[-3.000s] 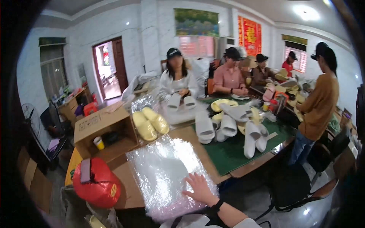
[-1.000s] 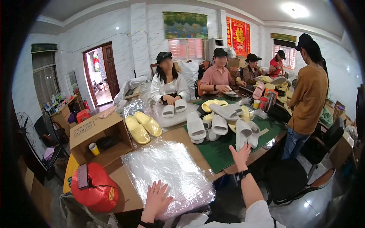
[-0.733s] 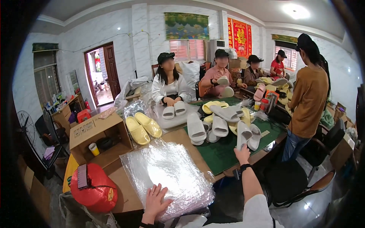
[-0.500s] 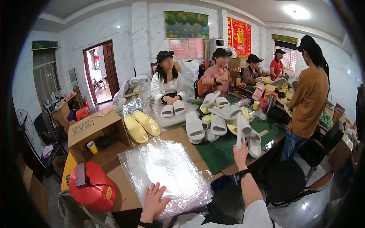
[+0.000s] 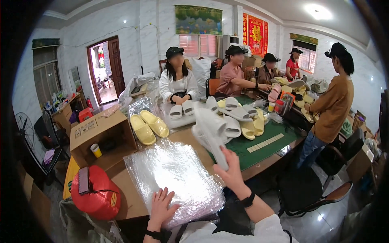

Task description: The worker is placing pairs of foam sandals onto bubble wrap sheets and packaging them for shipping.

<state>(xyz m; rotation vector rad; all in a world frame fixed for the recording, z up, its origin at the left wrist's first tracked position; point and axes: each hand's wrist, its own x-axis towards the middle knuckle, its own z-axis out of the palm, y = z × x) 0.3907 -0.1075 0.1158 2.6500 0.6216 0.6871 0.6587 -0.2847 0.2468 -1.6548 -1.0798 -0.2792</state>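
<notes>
Over the near counter (image 5: pixel 263 163), just past the bags, got pale grey slippers (image 5: pixel 210 141) clamped in the right hand (image 5: pixel 230 170). Probably a pair, too motion-blurred to swear to it. Just lifted off the right part of the green mat (image 5: pixel 242 154) and swung left, leaving the segmented strip (image 5: pixel 265 143) in full view there. Brings footwear and film close together, with the work now centred on the near side, at a guess.

Still got the left hand (image 5: pixel 162 205) flat on the clear plastic bags (image 5: pixel 174 170), fingers spread apart, gripping nothing. Super crinkly film, blown out with glare, versus matte, foam-looking slippers with thick soles and broad straps.

Further out on the mat, see more grey and yellow slippers (image 5: pixel 231 127) heaped at odd angles. To the left, note the glossy yellow pair (image 5: pixel 142 131), seemingly wrapped in film, then an open cardboard box (image 5: pixel 103 125) with a white-and-yellow cup (image 5: pixel 96 150) inside. Near left, a shiny, rounded red bundle (image 5: pixel 95 198).
</notes>
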